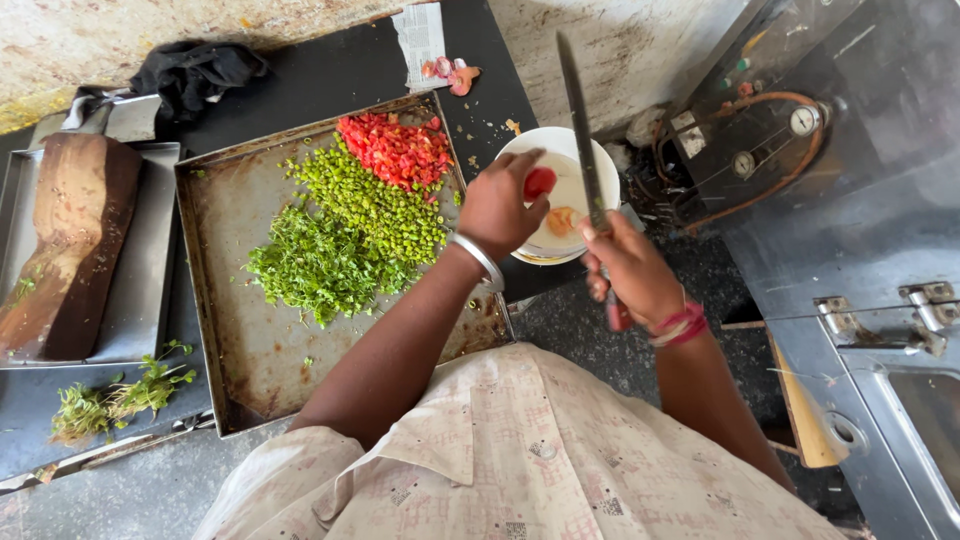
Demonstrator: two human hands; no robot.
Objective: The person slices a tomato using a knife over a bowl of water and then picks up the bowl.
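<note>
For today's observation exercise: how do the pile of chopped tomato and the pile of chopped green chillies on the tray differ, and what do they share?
The chopped tomato pile is red; the chopped green chilli pile is light green. The tomato pile is smaller and sits in the tray's far corner; the chilli pile is longer, stretching diagonally toward the middle. The tomato pieces look chunkier, the chilli bits finer. Both lie on the same worn metal tray, touching each other, both cut small.

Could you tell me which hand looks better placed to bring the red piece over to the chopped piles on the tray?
Left, probably: the left hand already holds the tomato piece and is beside the tray; the right hand grips the knife.
</note>
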